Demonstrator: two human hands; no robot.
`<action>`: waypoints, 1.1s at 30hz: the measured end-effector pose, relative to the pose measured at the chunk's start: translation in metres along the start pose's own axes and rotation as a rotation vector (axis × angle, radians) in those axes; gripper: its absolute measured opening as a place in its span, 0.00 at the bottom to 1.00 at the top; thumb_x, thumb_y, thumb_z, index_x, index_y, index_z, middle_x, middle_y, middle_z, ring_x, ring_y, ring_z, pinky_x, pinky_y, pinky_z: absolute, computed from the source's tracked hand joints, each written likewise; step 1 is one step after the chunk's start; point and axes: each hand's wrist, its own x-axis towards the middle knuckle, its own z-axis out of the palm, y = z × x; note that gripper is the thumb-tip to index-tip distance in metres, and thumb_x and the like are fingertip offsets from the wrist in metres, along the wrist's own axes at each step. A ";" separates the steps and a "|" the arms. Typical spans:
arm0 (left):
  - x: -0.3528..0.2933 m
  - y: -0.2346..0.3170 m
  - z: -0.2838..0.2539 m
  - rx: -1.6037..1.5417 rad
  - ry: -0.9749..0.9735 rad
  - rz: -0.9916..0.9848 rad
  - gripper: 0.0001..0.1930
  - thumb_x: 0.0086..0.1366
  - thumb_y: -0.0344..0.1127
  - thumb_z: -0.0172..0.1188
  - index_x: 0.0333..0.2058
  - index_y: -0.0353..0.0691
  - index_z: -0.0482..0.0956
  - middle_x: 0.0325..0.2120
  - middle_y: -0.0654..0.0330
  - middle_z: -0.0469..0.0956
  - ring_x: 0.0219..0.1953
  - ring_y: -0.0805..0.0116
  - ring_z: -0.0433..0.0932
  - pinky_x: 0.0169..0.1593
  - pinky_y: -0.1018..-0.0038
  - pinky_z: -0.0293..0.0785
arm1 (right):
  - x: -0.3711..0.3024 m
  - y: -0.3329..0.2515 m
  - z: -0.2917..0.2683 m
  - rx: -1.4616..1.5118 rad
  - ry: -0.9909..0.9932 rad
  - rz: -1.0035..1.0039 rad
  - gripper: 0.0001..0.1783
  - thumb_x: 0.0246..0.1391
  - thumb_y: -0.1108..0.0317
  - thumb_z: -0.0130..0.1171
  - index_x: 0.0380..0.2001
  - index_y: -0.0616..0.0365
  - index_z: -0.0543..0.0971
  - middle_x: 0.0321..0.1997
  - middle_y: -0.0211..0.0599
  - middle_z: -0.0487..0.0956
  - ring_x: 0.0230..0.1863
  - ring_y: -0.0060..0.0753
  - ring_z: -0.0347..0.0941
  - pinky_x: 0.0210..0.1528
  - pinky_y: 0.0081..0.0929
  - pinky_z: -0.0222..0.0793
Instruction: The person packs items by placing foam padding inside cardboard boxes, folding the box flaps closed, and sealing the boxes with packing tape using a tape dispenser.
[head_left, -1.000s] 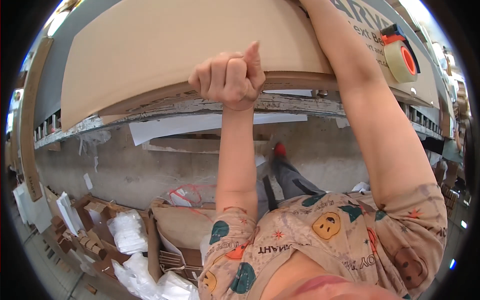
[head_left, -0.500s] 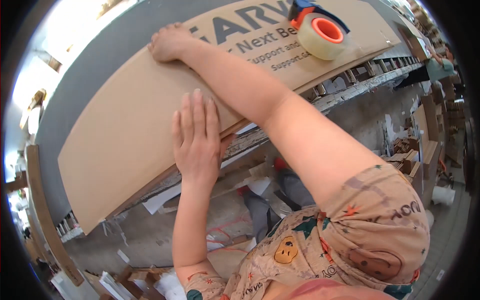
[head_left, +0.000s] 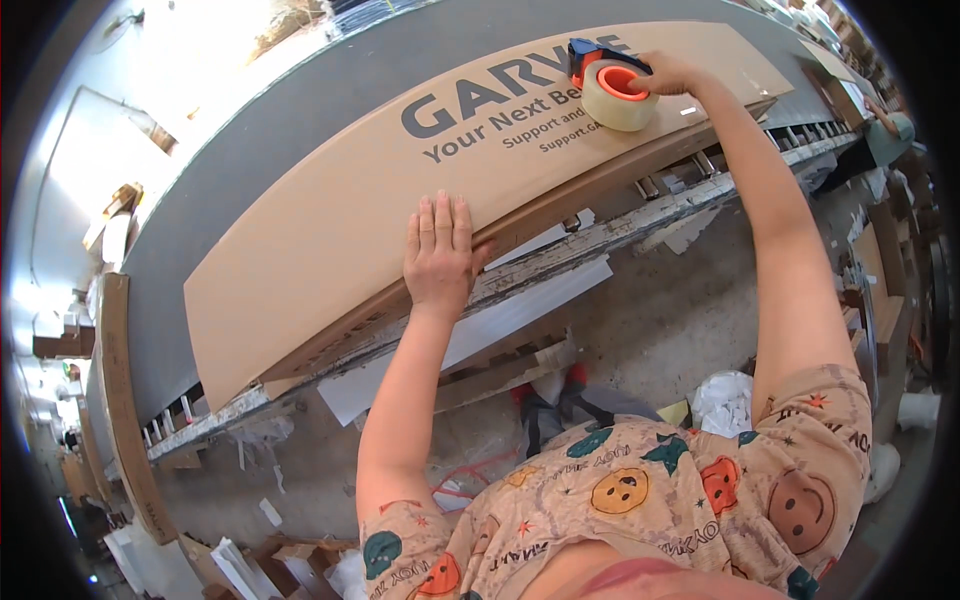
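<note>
A long flat cardboard box (head_left: 310, 240) with dark printing on its top lies across the grey conveyor. My left hand (head_left: 440, 245) rests flat on the box near its close edge, fingers stretched out and the thumb over the side. On the right part of the box stands a tape dispenser (head_left: 606, 52), blue and orange, loaded with a wide roll of clear tape (head_left: 610, 118). My right hand (head_left: 672, 76) has its fingers closed on the dispenser at the right side of the roll; its grip is partly hidden.
Metal rollers (head_left: 705, 163) and a worn conveyor rail (head_left: 520, 275) run along the box's close side. A narrow upright cardboard piece (head_left: 125, 400) stands at the left. Paper and plastic scraps lie on the floor below. Another person (head_left: 885, 135) is at the far right.
My right hand has left the box's far edge and moved right, onto the tape dispenser. The left hand stays flat on the box. The box appears further right and lower at its left end.
</note>
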 end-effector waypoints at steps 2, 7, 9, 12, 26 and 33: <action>-0.003 -0.002 -0.002 0.016 -0.022 -0.012 0.34 0.53 0.53 0.63 0.56 0.43 0.70 0.56 0.52 0.69 0.59 0.53 0.66 0.62 0.60 0.61 | 0.003 -0.004 -0.002 0.157 -0.133 0.070 0.27 0.42 0.54 0.62 0.41 0.63 0.76 0.35 0.48 0.80 0.34 0.40 0.78 0.38 0.35 0.73; -0.004 0.002 -0.006 0.031 -0.057 0.017 0.32 0.53 0.51 0.63 0.57 0.50 0.70 0.56 0.50 0.68 0.58 0.51 0.66 0.61 0.59 0.60 | 0.016 -0.002 0.013 0.389 -0.667 0.397 0.25 0.40 0.55 0.60 0.40 0.60 0.77 0.31 0.43 0.80 0.23 0.34 0.77 0.29 0.36 0.79; -0.005 0.001 -0.006 0.021 -0.056 0.035 0.31 0.53 0.50 0.64 0.57 0.53 0.70 0.55 0.50 0.67 0.58 0.50 0.66 0.61 0.58 0.61 | 0.000 -0.014 0.012 0.414 -0.590 0.348 0.25 0.41 0.53 0.58 0.40 0.60 0.77 0.31 0.43 0.79 0.24 0.35 0.77 0.29 0.37 0.79; -0.003 0.004 -0.008 0.049 -0.050 0.025 0.32 0.53 0.49 0.64 0.57 0.52 0.70 0.55 0.49 0.67 0.57 0.49 0.66 0.60 0.58 0.61 | -0.038 -0.018 0.013 0.536 -0.369 0.297 0.26 0.42 0.52 0.56 0.42 0.58 0.76 0.36 0.42 0.78 0.28 0.37 0.77 0.31 0.39 0.79; -0.030 -0.018 0.008 0.026 0.132 0.045 0.28 0.57 0.49 0.61 0.56 0.51 0.70 0.53 0.51 0.70 0.55 0.49 0.68 0.59 0.53 0.61 | -0.110 -0.209 0.049 1.403 -0.178 -0.034 0.27 0.50 0.53 0.61 0.48 0.62 0.75 0.47 0.35 0.78 0.45 0.26 0.76 0.50 0.26 0.71; -0.033 -0.022 0.010 -0.135 0.141 0.135 0.24 0.60 0.43 0.57 0.56 0.52 0.70 0.54 0.54 0.70 0.56 0.49 0.68 0.59 0.52 0.61 | -0.021 -0.266 0.022 -0.183 0.031 -0.221 0.28 0.45 0.40 0.60 0.37 0.53 0.83 0.31 0.40 0.82 0.35 0.34 0.78 0.37 0.30 0.72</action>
